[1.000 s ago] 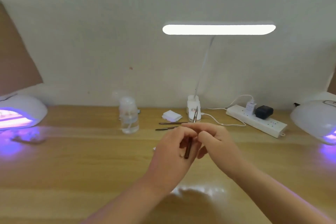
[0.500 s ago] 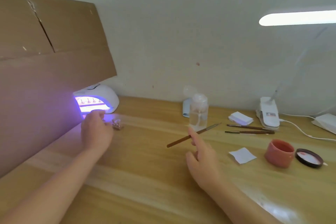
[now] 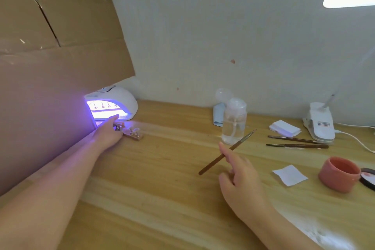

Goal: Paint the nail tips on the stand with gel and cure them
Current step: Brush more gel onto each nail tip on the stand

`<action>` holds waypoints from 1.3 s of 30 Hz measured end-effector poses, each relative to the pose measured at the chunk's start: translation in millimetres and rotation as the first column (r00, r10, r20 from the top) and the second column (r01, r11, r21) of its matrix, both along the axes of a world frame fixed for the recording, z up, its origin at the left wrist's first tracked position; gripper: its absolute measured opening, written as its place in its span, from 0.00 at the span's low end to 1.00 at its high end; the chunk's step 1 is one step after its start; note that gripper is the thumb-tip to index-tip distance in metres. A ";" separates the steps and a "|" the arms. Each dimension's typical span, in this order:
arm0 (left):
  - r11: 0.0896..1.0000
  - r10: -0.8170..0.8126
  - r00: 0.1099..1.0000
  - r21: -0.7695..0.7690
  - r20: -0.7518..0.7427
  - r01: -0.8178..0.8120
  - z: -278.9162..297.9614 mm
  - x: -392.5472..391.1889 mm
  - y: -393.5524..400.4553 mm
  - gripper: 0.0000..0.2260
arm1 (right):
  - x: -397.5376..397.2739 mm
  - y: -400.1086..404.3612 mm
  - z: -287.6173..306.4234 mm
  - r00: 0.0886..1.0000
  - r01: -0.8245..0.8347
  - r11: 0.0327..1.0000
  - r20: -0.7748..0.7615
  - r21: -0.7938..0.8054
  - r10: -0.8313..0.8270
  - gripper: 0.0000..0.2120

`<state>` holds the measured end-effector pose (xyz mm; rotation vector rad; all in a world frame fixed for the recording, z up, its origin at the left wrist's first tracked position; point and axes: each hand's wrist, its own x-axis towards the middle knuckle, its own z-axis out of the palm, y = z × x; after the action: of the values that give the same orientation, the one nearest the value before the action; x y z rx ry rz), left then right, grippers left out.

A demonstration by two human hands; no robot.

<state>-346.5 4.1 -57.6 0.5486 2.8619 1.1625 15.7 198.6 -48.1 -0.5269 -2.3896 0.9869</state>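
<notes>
A white curing lamp (image 3: 119, 100) glows purple at the back left of the wooden table; another stand with nail tips (image 3: 103, 106) shows inside it. Just in front of its mouth lies a small wooden stand with nail tips (image 3: 132, 133). My left hand (image 3: 108, 131) grips the stand's left end. My right hand (image 3: 241, 176) is raised over the middle of the table and holds a thin brown brush (image 3: 225, 153), bristles pointing up and to the right. A pink gel jar (image 3: 337, 173) stands open at the right, its dark lid (image 3: 368, 177) beside it.
A tall cardboard sheet (image 3: 50, 67) walls off the left side. A clear pump bottle (image 3: 234, 121), white pads (image 3: 285, 128), two spare brushes (image 3: 296, 142), a white paper square (image 3: 290, 174) and a lamp's clamp base (image 3: 320, 122) with cable stand on the table (image 3: 162, 189).
The view swung left from the desk's centre to the lamp. My hands parted: the left reached the stand by the lamp, the right kept the brush. The stand now lies further out of the lamp.
</notes>
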 end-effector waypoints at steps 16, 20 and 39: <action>0.860 -0.467 0.884 0.234 0.009 0.453 39.0 183.0 64.4 0.27 | 67.7 46.0 53.0 0.942 0.139 0.964 -0.331 0.228 -0.058 0.26; 0.753 -0.630 0.777 0.245 -0.002 0.611 54.0 251.5 106.0 0.26 | 129.7 85.8 48.6 0.899 0.269 0.923 -0.416 0.275 -0.138 0.27; 0.663 -0.739 0.672 0.117 -0.056 0.739 16.1 382.6 189.2 0.33 | 189.7 138.4 31.3 0.826 0.445 0.895 -0.403 0.039 -0.393 0.31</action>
<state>36.2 193.3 -41.5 1.5320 2.1307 1.1445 205.4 337.0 -16.8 -0.7003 -1.8573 0.6544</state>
